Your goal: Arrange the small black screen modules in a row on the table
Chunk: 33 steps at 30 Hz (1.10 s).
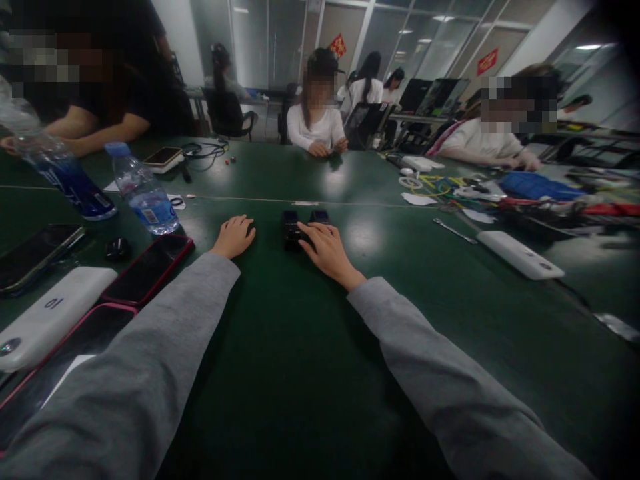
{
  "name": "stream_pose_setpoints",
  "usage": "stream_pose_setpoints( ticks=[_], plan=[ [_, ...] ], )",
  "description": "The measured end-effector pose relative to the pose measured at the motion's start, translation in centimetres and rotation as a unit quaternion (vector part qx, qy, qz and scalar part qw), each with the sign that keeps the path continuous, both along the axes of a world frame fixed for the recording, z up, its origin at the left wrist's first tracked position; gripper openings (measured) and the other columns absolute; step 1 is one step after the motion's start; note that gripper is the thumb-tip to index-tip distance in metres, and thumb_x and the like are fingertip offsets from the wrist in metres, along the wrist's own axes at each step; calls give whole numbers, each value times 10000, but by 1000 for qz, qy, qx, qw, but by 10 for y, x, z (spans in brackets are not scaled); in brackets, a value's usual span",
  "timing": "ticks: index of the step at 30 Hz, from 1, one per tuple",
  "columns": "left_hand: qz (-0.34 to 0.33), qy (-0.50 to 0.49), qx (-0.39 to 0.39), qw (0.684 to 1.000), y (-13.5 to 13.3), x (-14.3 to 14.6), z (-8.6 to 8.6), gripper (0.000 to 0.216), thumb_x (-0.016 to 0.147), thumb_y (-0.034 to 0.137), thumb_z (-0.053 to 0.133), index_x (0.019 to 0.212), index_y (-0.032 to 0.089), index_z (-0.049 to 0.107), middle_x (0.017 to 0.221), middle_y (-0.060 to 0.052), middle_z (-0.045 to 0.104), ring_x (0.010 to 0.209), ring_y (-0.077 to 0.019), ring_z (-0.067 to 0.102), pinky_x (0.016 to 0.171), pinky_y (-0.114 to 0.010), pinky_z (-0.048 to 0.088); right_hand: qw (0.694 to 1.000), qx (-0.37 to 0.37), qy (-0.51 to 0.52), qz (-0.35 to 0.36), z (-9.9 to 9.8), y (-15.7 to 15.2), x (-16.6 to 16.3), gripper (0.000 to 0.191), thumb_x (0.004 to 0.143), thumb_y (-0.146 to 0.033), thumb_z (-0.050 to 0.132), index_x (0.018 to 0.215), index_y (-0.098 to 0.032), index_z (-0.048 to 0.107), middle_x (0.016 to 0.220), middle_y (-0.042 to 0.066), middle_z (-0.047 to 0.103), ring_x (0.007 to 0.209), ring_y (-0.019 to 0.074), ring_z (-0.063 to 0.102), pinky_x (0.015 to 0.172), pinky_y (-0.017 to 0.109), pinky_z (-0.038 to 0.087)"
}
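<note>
My left hand [235,237] lies palm down on the green table, holding nothing, fingers stretched forward and slightly apart. To its right stands a small black block-shaped object [291,229] with a glossy top. Just right of that is a second dark block [321,217], partly hidden behind the fingers of my right hand [327,253]. My right hand is palm down with fingers extended, the index fingertip at the first block's right side and the other fingers over the front of the second. Whether it presses on either block I cannot tell. Grey sleeves cover both forearms.
At left are a water bottle [150,203], a blue-liquid bottle [75,180], phones [150,270], a white power bank [57,317] and a black case [118,249]. At right lie a wrench [455,231], another white power bank [520,255] and tangled cables [450,187]. People sit across the table.
</note>
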State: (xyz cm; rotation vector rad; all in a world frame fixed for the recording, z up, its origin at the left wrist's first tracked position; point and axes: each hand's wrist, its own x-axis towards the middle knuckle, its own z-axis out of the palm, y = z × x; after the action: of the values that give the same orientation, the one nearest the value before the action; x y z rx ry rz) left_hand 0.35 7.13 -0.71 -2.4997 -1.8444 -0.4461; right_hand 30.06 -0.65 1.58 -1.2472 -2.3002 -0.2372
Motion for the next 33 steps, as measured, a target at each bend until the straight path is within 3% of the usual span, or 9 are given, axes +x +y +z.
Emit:
stream_pose_setpoints(
  ticks=[5, 8, 13, 19, 23, 28, 33],
  plan=[
    [-6, 0, 0, 1000, 1, -1, -1, 491, 1064, 402, 392, 1478, 191, 552, 1586, -156, 514, 1477, -304, 440, 1202, -522, 363, 981, 42, 149, -115, -5, 10, 10, 502, 1102, -296, 232, 1527, -235, 491, 1459, 114, 578, 1396, 296, 463, 1125, 521, 415],
    [-6, 0, -3, 1000, 1, -1, 0, 509, 1069, 404, 382, 1483, 160, 548, 1589, -174, 504, 1484, -312, 430, 1211, -517, 352, 972, 22, 191, -134, -13, 21, 16, 512, 1112, -372, 233, 1506, -219, 522, 1514, 146, 531, 1420, 303, 458, 1140, 562, 424],
    [-7, -2, -3, 1000, 1, -1, -1, 512, 1076, 412, 371, 1489, 162, 543, 1587, -170, 506, 1485, -308, 432, 1219, -511, 342, 977, -45, 183, -102, -21, 29, 20, 571, 1135, -485, 199, 1471, -223, 580, 1601, 136, 444, 1467, 282, 438, 1174, 566, 426],
    [-4, -2, 2, 1000, 0, -1, -1, 493, 1070, 405, 390, 1484, 190, 550, 1593, -155, 505, 1488, -307, 426, 1212, -519, 352, 981, -66, 172, -58, -20, 26, 17, 601, 1137, -543, 202, 1504, -221, 552, 1632, 124, 403, 1504, 257, 387, 1222, 541, 386],
    [-6, -5, -1, 1000, 0, -1, 0, 503, 1074, 405, 383, 1488, 169, 546, 1591, -165, 504, 1487, -314, 426, 1211, -521, 352, 979, -34, 200, -35, -19, 25, 17, 580, 1135, -511, 196, 1479, -203, 548, 1570, 146, 465, 1472, 252, 419, 1223, 515, 387],
    [-13, -3, 6, 1000, 2, -2, -4, 506, 1072, 401, 394, 1471, 135, 555, 1581, -188, 509, 1472, -333, 442, 1199, -539, 363, 960, 56, 275, -16, -18, 27, 20, 401, 1105, -390, 328, 1298, -219, 635, 1324, 146, 589, 1286, 284, 553, 1138, 530, 463],
    [-32, -23, 46, 998, 1, -1, -3, 462, 1076, 373, 396, 1465, 189, 566, 1544, -158, 557, 1428, -336, 489, 1148, -555, 410, 961, 51, 273, -8, -18, 27, 19, 318, 1038, -253, 395, 1211, -231, 662, 1247, 133, 607, 1218, 302, 573, 1081, 551, 487]
  ],
)
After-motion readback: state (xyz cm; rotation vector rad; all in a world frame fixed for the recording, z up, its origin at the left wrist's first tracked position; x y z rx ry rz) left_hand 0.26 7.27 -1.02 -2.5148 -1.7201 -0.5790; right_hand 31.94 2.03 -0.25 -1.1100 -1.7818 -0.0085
